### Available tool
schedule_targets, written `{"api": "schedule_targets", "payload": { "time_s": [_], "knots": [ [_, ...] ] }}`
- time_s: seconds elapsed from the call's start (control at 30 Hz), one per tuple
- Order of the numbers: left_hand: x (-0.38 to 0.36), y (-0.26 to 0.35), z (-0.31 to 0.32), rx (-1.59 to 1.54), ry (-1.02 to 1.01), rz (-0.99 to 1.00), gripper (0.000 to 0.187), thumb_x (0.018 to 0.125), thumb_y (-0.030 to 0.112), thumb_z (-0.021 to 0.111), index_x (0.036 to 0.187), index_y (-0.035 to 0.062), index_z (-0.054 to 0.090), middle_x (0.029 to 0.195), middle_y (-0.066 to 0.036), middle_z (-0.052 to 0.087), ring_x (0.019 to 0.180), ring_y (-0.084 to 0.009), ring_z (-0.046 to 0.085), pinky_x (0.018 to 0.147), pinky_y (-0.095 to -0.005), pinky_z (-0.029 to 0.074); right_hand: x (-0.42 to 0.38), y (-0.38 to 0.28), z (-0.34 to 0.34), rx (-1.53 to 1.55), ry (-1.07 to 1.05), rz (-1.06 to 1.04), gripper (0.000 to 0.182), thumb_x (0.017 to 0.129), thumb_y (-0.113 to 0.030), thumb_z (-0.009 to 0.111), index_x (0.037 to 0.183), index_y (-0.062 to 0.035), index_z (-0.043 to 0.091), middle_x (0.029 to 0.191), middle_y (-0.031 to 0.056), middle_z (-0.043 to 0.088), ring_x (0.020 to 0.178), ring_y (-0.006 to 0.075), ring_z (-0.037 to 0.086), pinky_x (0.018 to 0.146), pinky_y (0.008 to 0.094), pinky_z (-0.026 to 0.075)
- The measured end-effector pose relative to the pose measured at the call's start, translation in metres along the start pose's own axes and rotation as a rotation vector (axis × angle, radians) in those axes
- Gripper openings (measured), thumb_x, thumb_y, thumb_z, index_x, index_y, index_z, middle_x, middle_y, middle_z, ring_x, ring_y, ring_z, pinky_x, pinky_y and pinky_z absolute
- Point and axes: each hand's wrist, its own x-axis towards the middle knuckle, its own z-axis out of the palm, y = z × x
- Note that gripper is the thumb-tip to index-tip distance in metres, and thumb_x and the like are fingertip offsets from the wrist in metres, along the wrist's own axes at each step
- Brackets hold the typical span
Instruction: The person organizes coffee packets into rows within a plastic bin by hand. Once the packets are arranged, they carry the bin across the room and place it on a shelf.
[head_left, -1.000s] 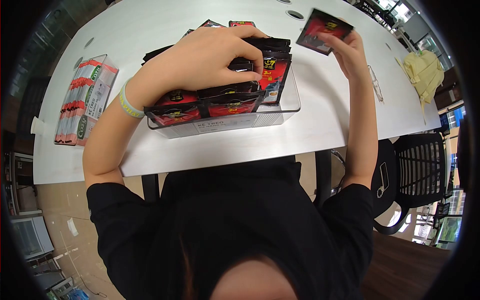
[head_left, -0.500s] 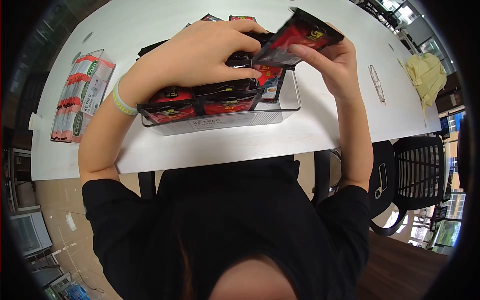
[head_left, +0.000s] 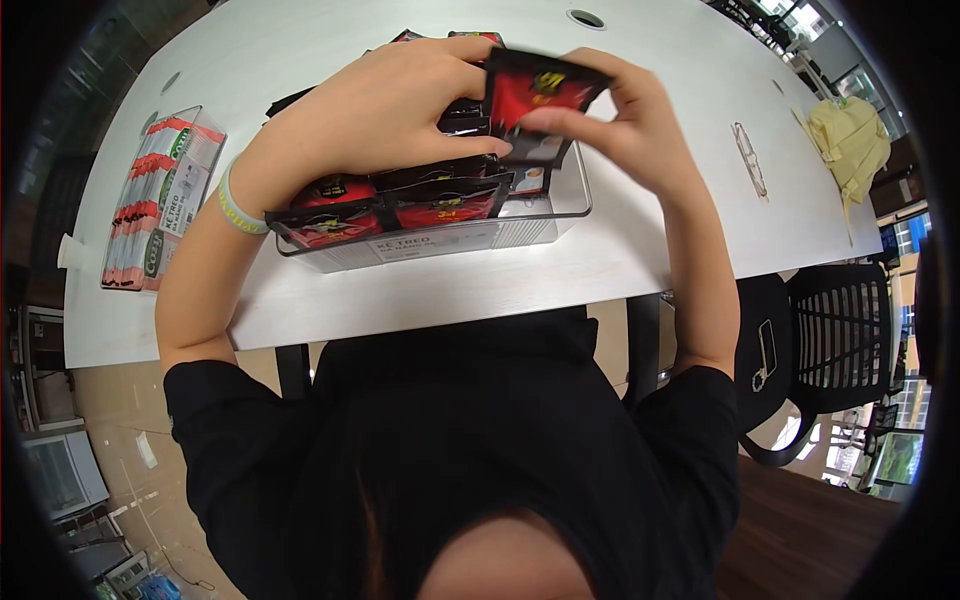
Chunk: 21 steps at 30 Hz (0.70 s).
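Observation:
My right hand [head_left: 625, 125] pinches a red and black coffee sachet [head_left: 540, 100] between thumb and fingers, above the right end of a clear plastic bin [head_left: 450, 240]. Spread over the row of sachets in that bin is my left hand [head_left: 400, 105], fingers and thumb apart, their tips against the sachets beside the one held. Several more red and black coffee sachets [head_left: 445, 205] stand packed in the bin. Part of the row is hidden under my left hand and wrist. A pale wristband [head_left: 240, 200] is on my left wrist.
On the left of the white table [head_left: 450, 295] stands a clear bin of coral-coloured stick packets [head_left: 155, 215]. Eyeglasses [head_left: 749, 160] lie on the right, near a pale yellow bag [head_left: 848, 145]. A black chair [head_left: 835, 335] stands at the right, and a round cable hole [head_left: 586, 18] shows at the back.
My right hand has brought the coffee sachet left and slightly down, closer to my left hand, turning it more upright. My left hand stays over the row.

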Motion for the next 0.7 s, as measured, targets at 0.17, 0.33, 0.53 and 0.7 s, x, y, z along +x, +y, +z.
{"api": "schedule_targets", "payload": {
  "time_s": [0.17, 0.33, 0.53, 0.7],
  "knots": [
    [0.001, 0.0, -0.004, -0.033, -0.054, -0.06, 0.041, 0.079, 0.031, 0.074, 0.096, -0.0046, 0.064, 0.112, -0.017, 0.06, 0.086, -0.0345, 0.061, 0.077, -0.0381, 0.049, -0.004, -0.003, 0.012, -0.368, 0.084, -0.107, 0.08, 0.066, -0.023, 0.086, 0.137, -0.0183, 0.047, 0.138, 0.0068, 0.043, 0.119, 0.0279, 0.048, 0.09, 0.0369, 0.047],
    [0.005, 0.003, -0.004, -0.088, -0.089, -0.185, 0.043, 0.077, 0.032, 0.076, 0.097, -0.001, 0.057, 0.109, -0.015, 0.061, 0.091, -0.034, 0.062, 0.08, -0.0371, 0.049, -0.005, -0.007, 0.017, -0.348, 0.032, 0.008, 0.093, 0.064, -0.019, 0.087, 0.144, -0.0195, 0.04, 0.139, 0.0073, 0.046, 0.123, 0.0285, 0.048, 0.096, 0.041, 0.047],
    [0.001, -0.002, 0.0, -0.154, -0.012, -0.055, 0.033, 0.078, 0.028, 0.073, 0.103, 0.0104, 0.061, 0.114, -0.009, 0.062, 0.095, -0.0305, 0.064, 0.083, -0.0368, 0.05, -0.003, -0.002, 0.017, -0.15, -0.008, 0.048, 0.094, 0.062, -0.021, 0.087, 0.143, -0.0153, 0.039, 0.124, 0.0144, 0.055, 0.112, 0.0306, 0.057, 0.094, 0.036, 0.05],
    [-0.001, -0.002, -0.005, -0.124, -0.112, -0.013, 0.018, 0.08, 0.022, 0.068, 0.098, 0.0191, 0.069, 0.127, -0.005, 0.058, 0.096, -0.0273, 0.064, 0.083, -0.0365, 0.05, 0.0, 0.011, 0.002, 0.05, -0.125, 0.002, 0.098, 0.062, -0.03, 0.089, 0.145, -0.0153, 0.04, 0.123, 0.0099, 0.058, 0.116, 0.0217, 0.055, 0.097, 0.0369, 0.044]
  ]
}}
